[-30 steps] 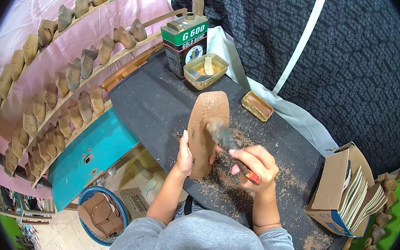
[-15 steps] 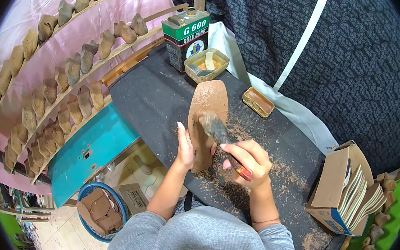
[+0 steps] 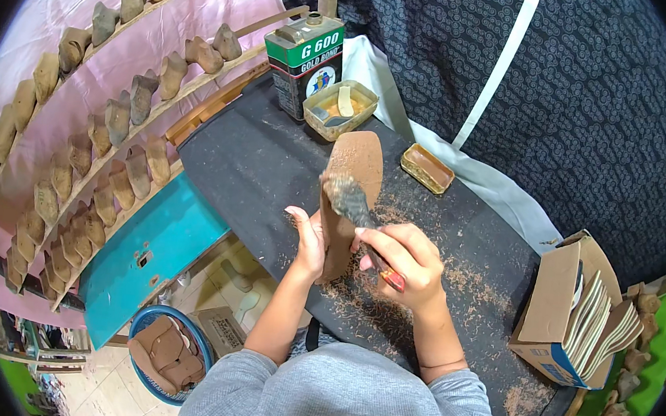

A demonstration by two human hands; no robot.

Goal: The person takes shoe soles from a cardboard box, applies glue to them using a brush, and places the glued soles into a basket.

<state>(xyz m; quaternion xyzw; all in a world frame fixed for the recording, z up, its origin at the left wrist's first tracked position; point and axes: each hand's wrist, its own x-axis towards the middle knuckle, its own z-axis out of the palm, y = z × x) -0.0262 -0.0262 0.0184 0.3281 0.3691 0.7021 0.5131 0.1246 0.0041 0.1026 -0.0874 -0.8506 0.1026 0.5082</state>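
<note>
A brown shoe sole [image 3: 362,160] is held up over the dark worktable, tilted with its long side edge toward me. My left hand [image 3: 310,243] grips it from the left near its lower part; the thumb sticks out and the fingers pass behind it, partly hidden. My right hand [image 3: 413,264] is closed around the handle of a brush [image 3: 358,209] with a dark ferrule and a red handle end. The brush's pale, clumped bristles touch the sole's left edge. Above the sole stands a grimy rectangular tub [image 3: 338,132] with a light spatula-like piece in it.
A green and black metal can [image 3: 303,67] stands behind the tub. To the right are a small shallow tin [image 3: 427,169], scattered brown shavings [image 3: 461,281] and a cardboard box [image 3: 550,306] of soles. Shoe lasts [image 3: 143,96] line shelves at left. A blue basket [image 3: 145,312] sits below.
The sole has turned so its side edge shows more. The brush has moved slightly left and up, from the sole's face to its left edge.
</note>
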